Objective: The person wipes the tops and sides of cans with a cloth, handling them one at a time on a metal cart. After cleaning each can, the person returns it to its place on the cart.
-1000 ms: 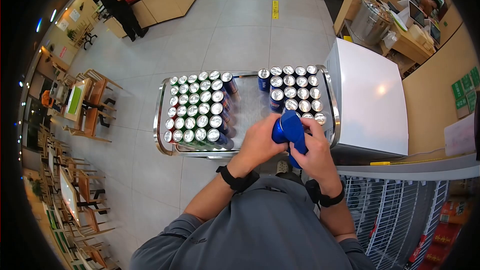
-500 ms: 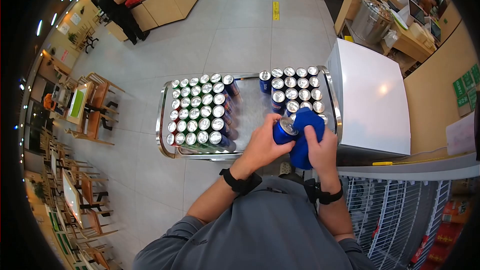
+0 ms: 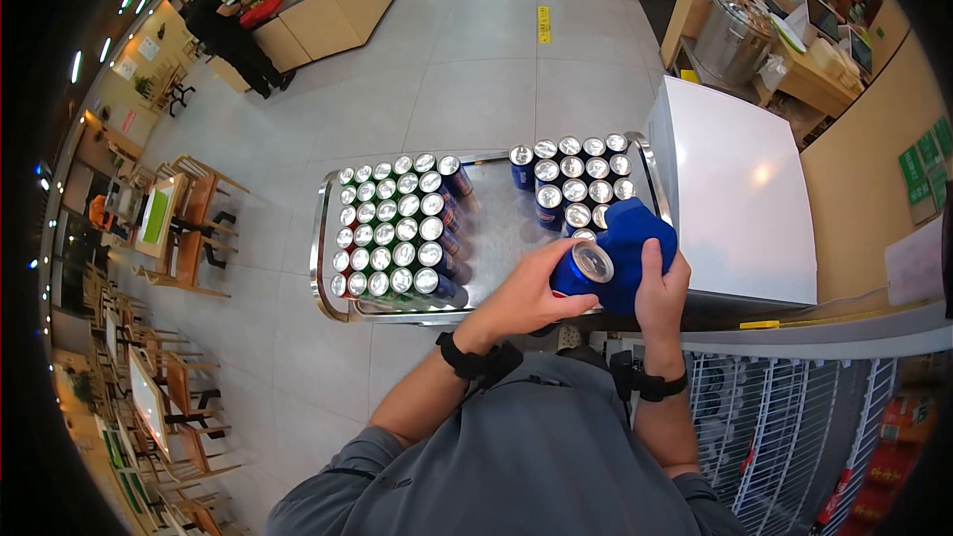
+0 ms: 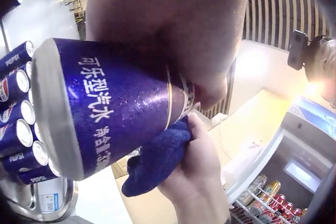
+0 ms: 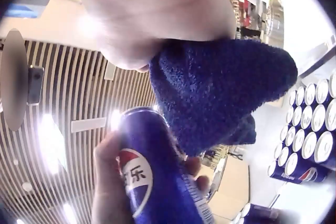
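My left hand (image 3: 526, 293) grips a blue cola can (image 3: 573, 278) round its side, above the cart's near edge. The can is tilted, its silver top toward the head camera. Beads of moisture show on its wall (image 4: 121, 103) in the left wrist view. My right hand (image 3: 665, 288) holds a blue towelling cloth (image 3: 635, 248), thumb on its near face and the other fingers hidden behind it. The cloth lies right beside the can's top end. In the right wrist view the cloth (image 5: 220, 87) hangs in folds over the can (image 5: 157, 171).
On the metal cart (image 3: 496, 228) stand rows of cans (image 3: 402, 228) at left and a block of blue cans (image 3: 574, 167) at right. A white cabinet (image 3: 740, 199) adjoins the cart's right end. Wire shelves (image 3: 774, 417) lie at lower right. Another person (image 3: 228, 40) stands at a far counter.
The cloth has moved from over the can's top to its right side, spreading wider. Both hands have shifted slightly right, and the can's top now shows fully.
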Demonstrator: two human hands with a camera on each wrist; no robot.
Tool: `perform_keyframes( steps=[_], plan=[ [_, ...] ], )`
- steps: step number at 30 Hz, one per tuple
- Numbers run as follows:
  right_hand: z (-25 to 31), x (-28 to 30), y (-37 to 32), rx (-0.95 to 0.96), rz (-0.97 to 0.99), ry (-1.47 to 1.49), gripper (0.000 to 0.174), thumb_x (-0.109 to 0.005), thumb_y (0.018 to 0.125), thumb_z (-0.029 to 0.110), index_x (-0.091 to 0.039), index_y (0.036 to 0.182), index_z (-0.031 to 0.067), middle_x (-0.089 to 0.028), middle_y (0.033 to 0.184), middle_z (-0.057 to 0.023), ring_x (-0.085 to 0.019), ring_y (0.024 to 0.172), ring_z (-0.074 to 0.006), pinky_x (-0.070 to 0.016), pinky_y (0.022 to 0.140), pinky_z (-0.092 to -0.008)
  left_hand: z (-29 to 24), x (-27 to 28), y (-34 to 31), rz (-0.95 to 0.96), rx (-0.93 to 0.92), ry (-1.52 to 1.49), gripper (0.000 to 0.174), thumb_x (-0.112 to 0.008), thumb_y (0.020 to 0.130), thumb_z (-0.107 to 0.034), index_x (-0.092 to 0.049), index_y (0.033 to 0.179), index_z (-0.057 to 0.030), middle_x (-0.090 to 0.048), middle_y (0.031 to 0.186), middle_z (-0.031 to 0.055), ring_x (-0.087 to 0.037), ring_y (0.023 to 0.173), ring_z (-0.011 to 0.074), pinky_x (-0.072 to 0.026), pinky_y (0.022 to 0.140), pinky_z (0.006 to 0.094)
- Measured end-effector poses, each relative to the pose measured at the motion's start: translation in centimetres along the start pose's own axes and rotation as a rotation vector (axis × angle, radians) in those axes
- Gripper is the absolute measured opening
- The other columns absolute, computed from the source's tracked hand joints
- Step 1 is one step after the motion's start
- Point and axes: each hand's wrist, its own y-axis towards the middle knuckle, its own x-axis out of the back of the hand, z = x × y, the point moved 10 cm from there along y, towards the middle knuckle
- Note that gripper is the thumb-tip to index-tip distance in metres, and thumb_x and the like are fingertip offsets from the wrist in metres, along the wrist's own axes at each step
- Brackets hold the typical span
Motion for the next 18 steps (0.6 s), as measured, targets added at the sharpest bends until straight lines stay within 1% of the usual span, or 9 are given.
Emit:
perform_keyframes(
  steps=[1, 4, 5, 6, 8, 11, 14, 17, 18],
  plan=[
    [-0.4, -0.4, -0.1, -0.002, 0.074, 0.14, 0.04, -0.051, 0.107, 0.031, -0.066, 0.117, -0.0048, -0.072, 0.105, -0.0103, -0.067, 0.091, -0.0185, -0.0531, 0.084, -0.0338, 1.0, -0.3, -0.2, 0.0, 0.122, -0.132, 0.07, -0.081, 0.08, -0.017, -0.049, 0.141, -0.0014, -0.063, 0.121, 0.01, -0.06, 0.116, 0.017, -0.0493, 0.099, 0.0336],
    [0.0, -3.4, -1.7, -0.095, 0.358, 0.629, 0.055, -0.04, 0.109, 0.043, -0.06, 0.131, -0.0038, -0.067, 0.123, -0.0101, -0.064, 0.107, -0.0181, -0.05, 0.096, -0.034, 0.5, 0.6, 0.4, -0.141, 0.036, -0.177, 0.066, -0.076, 0.084, -0.013, -0.047, 0.142, -0.0014, -0.063, 0.12, 0.0083, -0.059, 0.113, 0.0152, -0.0495, 0.098, 0.0319],
    [0.8, -4.8, -2.7, -0.088, 0.448, 0.666, 0.063, -0.029, 0.11, 0.047, -0.051, 0.142, -0.0029, -0.059, 0.137, -0.0103, -0.056, 0.122, -0.0176, -0.0433, 0.107, -0.0337, 0.4, 0.5, 0.6, -0.164, 0.061, -0.2, 0.063, -0.073, 0.086, -0.01, -0.047, 0.142, -0.0014, -0.063, 0.12, 0.0085, -0.06, 0.11, 0.0149, -0.0491, 0.097, 0.0305],
    [1.2, -5.7, -3.2, -0.162, 0.499, 0.595, 0.06, -0.03, 0.11, 0.043, -0.049, 0.143, -0.0032, -0.057, 0.137, -0.0105, -0.054, 0.124, -0.0187, -0.0413, 0.107, -0.0336, 0.1, 1.0, 0.8, -0.217, 0.018, -0.153, 0.062, -0.072, 0.086, -0.01, -0.047, 0.142, -0.0013, -0.063, 0.12, 0.0084, -0.06, 0.109, 0.0148, -0.0491, 0.097, 0.0305],
    [1.9, -5.6, -3.1, -0.017, 0.495, 0.443, 0.049, -0.043, 0.107, 0.035, -0.053, 0.137, -0.0029, -0.061, 0.124, -0.0121, -0.058, 0.114, -0.0223, -0.0438, 0.101, -0.0349, -0.1, 2.0, 1.1, -0.318, -0.07, -0.057, 0.061, -0.071, 0.086, -0.009, -0.047, 0.142, -0.001, -0.063, 0.12, 0.0084, -0.06, 0.109, 0.0145, -0.0491, 0.097, 0.0306],
    [2.0, -6.1, -2.9, 0.009, 0.555, 0.119, 0.041, -0.057, 0.101, 0.027, -0.055, 0.13, -0.0026, -0.061, 0.113, -0.0145, -0.059, 0.105, -0.0261, -0.0446, 0.094, -0.0359, 0.1, 2.8, 1.3, -0.404, -0.112, -0.093, 0.057, -0.069, 0.087, -0.008, -0.049, 0.14, -0.0006, -0.063, 0.119, 0.0081, -0.06, 0.109, 0.0143, -0.0491, 0.097, 0.0311],
    [3.5, -6.1, -2.7, 0.181, 0.487, -0.114, 0.037, -0.065, 0.096, 0.02, -0.058, 0.124, -0.002, -0.06, 0.107, -0.0155, -0.059, 0.102, -0.0286, -0.0455, 0.091, -0.0367, -0.4, 2.8, 1.3, -0.431, -0.138, -0.118, 0.055, -0.069, 0.089, -0.012, -0.049, 0.139, -0.0006, -0.063, 0.12, 0.0083, -0.059, 0.11, 0.0151, -0.0483, 0.098, 0.0314],
    [1.9, -6.0, -2.2, 0.153, 0.422, -0.039, 0.045, -0.064, 0.098, 0.027, -0.055, 0.13, -0.0025, -0.063, 0.114, -0.0166, -0.06, 0.109, -0.0269, -0.0461, 0.094, -0.0368, -0.4, 2.2, 1.4, -0.415, -0.169, -0.118, 0.057, -0.073, 0.089, -0.019, -0.048, 0.137, -0.0012, -0.062, 0.12, 0.0082, -0.059, 0.111, 0.0158, -0.0474, 0.099, 0.032],
    [1.5, -6.2, -2.1, 0.145, 0.416, 0.054, 0.05, -0.065, 0.098, 0.032, -0.054, 0.133, -0.0024, -0.063, 0.118, -0.0158, -0.06, 0.111, -0.0253, -0.046, 0.096, -0.0364, -0.4, 1.9, 1.5, -0.411, -0.179, -0.125, 0.058, -0.074, 0.089, -0.022, -0.048, 0.137, -0.0015, -0.062, 0.12, 0.0082, -0.058, 0.111, 0.016, -0.0471, 0.099, 0.0323]
  ],
)
